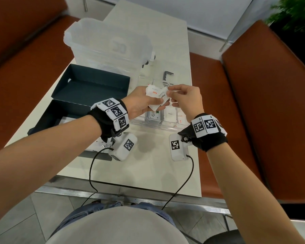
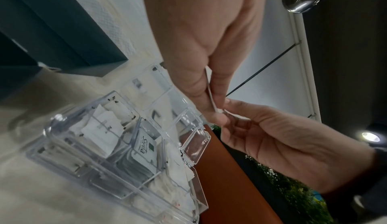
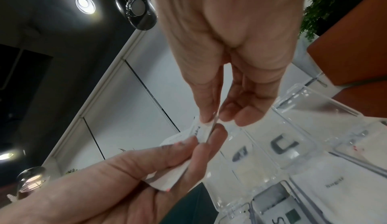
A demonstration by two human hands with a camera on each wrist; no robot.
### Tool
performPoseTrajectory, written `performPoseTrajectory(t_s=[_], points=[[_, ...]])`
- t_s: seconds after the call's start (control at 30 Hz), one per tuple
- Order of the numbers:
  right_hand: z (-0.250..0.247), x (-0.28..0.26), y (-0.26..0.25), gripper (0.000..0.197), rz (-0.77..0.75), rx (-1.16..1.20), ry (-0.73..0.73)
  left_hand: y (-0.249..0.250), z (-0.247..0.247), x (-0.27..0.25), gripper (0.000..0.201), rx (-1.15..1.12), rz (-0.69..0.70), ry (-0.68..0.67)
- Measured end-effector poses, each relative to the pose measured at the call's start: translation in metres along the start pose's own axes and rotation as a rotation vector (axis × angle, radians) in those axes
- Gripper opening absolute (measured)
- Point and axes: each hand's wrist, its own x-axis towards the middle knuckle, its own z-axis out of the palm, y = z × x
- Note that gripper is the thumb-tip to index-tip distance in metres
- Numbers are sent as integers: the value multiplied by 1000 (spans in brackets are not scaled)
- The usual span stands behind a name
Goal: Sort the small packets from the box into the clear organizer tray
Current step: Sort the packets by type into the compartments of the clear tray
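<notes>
My left hand (image 1: 149, 101) grips a small fan of white packets (image 1: 152, 92) just above the clear organizer tray (image 1: 155, 126). My right hand (image 1: 169, 91) pinches the edge of one packet marked Pepper (image 1: 163, 95) in that fan. In the right wrist view the right hand's thumb and finger (image 3: 209, 120) squeeze the packet's corner (image 3: 202, 129), while the left hand (image 3: 125, 183) grips the rest (image 3: 167, 179). The tray (image 2: 87, 176) has Stevia packets (image 2: 146, 146) and plain white packets in its compartments. The dark box (image 1: 48, 118) lies at the left, partly hidden by my forearm.
The box's empty dark lid (image 1: 95, 85) lies behind it. A translucent plastic bin (image 1: 104, 41) stands at the back of the white table (image 1: 148, 173). Brown benches (image 1: 253, 103) flank the table. Cables (image 1: 91, 173) hang from both wrist cameras over the near edge.
</notes>
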Motion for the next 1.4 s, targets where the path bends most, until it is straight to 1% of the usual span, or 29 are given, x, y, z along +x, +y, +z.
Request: performPoseTrajectory(t_s=[0.07,0.13,0.23,0.3,0.33,0.43,0.53,0.63,0.77,0.87,1.03,1.17,1.23,1.33,1.4], points=[[0,7,-6,5,-10,-57,-70,4,-4,0,36,22,12,18],[1,15,-14,5,-46,-78,-96,11,-12,-2,39,30,21,49],[3,30,-22,10,-106,-86,-29,24,-33,-4,36,6,37,116],[13,36,-20,5,-121,-136,-23,32,-48,-6,31,-42,54,172],[20,38,-19,5,-128,-185,-54,34,-54,-8,28,-57,64,196],[45,37,-11,14,-144,-372,-199,37,-66,-11,25,-81,71,231],[65,35,-3,13,-154,-520,-321,35,-72,-15,29,-86,64,235],[78,35,3,13,-85,-627,-350,33,-77,-18,35,-81,50,243],[85,35,9,14,-51,-689,-394,30,-82,-20,31,-80,32,248],[92,33,12,14,-58,-727,-397,28,-85,-21,29,-80,23,239],[101,31,16,13,-59,-805,-328,27,-85,-20,29,-76,13,238],[103,29,18,15,-137,-876,-301,29,-80,-20,22,-107,7,258],[105,27,17,15,-149,-907,-311,30,-76,-19,20,-137,-5,277],[108,23,17,17,-142,-995,-374,31,-72,-19,28,-171,-27,297],[110,21,18,17,-142,-1041,-391,31,-71,-19,29,-178,-35,300]])
